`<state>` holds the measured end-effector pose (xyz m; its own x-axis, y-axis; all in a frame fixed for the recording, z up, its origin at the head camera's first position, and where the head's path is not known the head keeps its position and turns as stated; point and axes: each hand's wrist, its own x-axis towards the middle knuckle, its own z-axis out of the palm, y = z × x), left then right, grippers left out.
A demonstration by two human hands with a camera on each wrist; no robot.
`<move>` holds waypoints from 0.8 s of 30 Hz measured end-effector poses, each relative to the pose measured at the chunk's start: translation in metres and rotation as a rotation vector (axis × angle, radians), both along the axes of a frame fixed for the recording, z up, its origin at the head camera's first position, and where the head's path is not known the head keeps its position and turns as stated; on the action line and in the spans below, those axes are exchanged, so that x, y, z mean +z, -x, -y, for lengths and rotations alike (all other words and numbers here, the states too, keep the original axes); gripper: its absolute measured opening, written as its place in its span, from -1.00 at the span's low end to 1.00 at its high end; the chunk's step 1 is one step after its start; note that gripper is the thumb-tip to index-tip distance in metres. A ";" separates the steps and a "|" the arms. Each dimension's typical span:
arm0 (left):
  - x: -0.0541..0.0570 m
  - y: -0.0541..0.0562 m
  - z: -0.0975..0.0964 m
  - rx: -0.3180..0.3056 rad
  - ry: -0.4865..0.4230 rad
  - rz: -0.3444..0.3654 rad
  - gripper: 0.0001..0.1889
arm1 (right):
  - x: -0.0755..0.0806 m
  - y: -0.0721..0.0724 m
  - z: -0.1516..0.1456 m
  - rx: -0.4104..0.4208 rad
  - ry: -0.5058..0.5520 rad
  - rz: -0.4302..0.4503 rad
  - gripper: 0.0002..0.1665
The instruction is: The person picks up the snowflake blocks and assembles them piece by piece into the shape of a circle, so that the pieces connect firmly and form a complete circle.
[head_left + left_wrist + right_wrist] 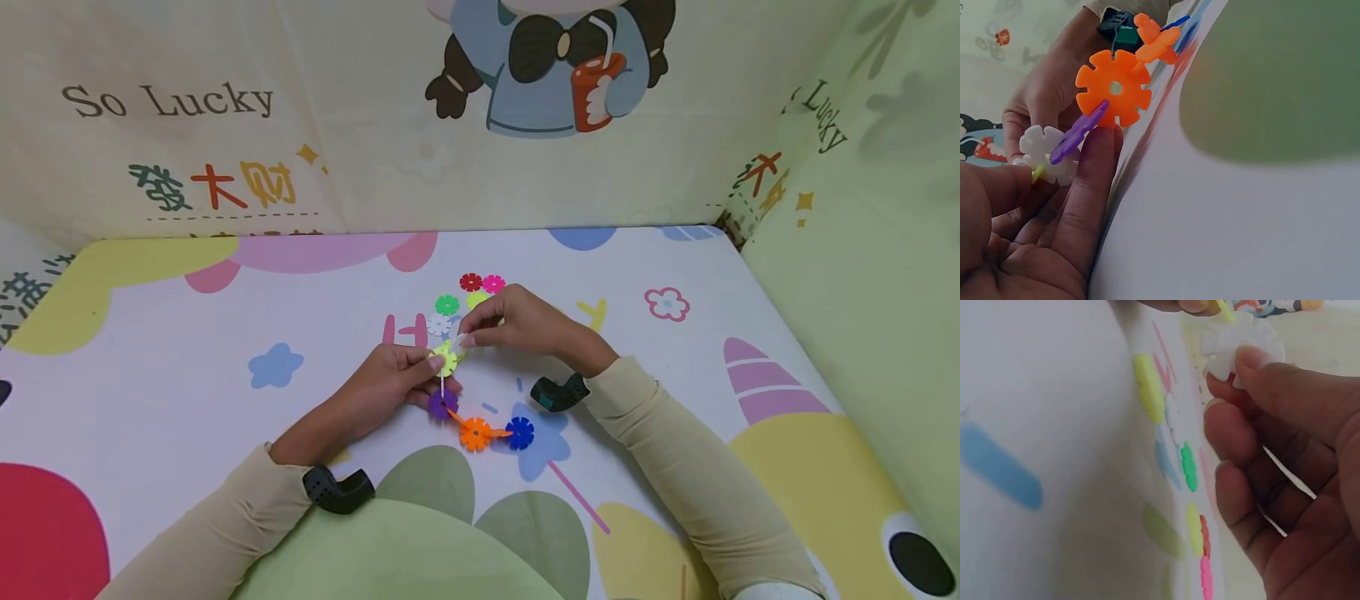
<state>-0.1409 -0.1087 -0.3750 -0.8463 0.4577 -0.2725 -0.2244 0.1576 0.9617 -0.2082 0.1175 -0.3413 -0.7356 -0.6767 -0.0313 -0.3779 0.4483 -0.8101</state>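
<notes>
Chain: notched plastic discs slotted edge into edge, running from the left hand [397,375] toward the table's near edge, then bending toward its right edge.
Chain order: yellow disc [447,360], white disc [1040,142], purple disc [443,405], several orange discs [476,434], blue disc [520,433] at the end.
Left hand: pinches the yellow disc between thumb and finger; one finger stretches beside the purple disc.
Right hand [521,325]: pinches another white disc [1219,344], its rim meeting the yellow disc; the other fingers curl loosely.
Loose discs: on the table beyond the hands, about midway along the far edge, a red disc [471,282] and pink disc [493,284] farthest out, then a yellow, a green disc [447,305] and a white; another yellow lies nearest the hands.
Table [187,417]: white cover printed with coloured shapes, a blue star toward the left edge, a big red patch at the near left corner.
Sleeves: beige, a black device [337,490] at each wrist.
Back cloth [360,167]: cream, lettered "So Lucky", with a printed figure holding a red cup.
Right side: pale green cloth [862,275] hanging past the table's right edge.
</notes>
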 end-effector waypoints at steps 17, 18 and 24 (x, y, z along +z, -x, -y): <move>0.000 -0.004 -0.001 0.005 0.014 -0.015 -0.68 | 0.001 -0.004 -0.001 0.114 0.030 -0.149 -0.83; 0.000 -0.004 -0.002 0.001 0.018 -0.020 -0.68 | 0.002 -0.004 -0.001 0.113 0.023 -0.151 -0.83; -0.001 -0.005 -0.003 -0.008 0.055 -0.040 -0.71 | 0.003 -0.006 0.000 0.106 0.002 -0.146 -0.88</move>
<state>-0.1361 -0.1059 -0.3759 -0.8536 0.4495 -0.2634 -0.1844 0.2123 0.9597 -0.2023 0.1178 -0.3382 -0.6567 -0.7507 0.0722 -0.5369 0.3982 -0.7438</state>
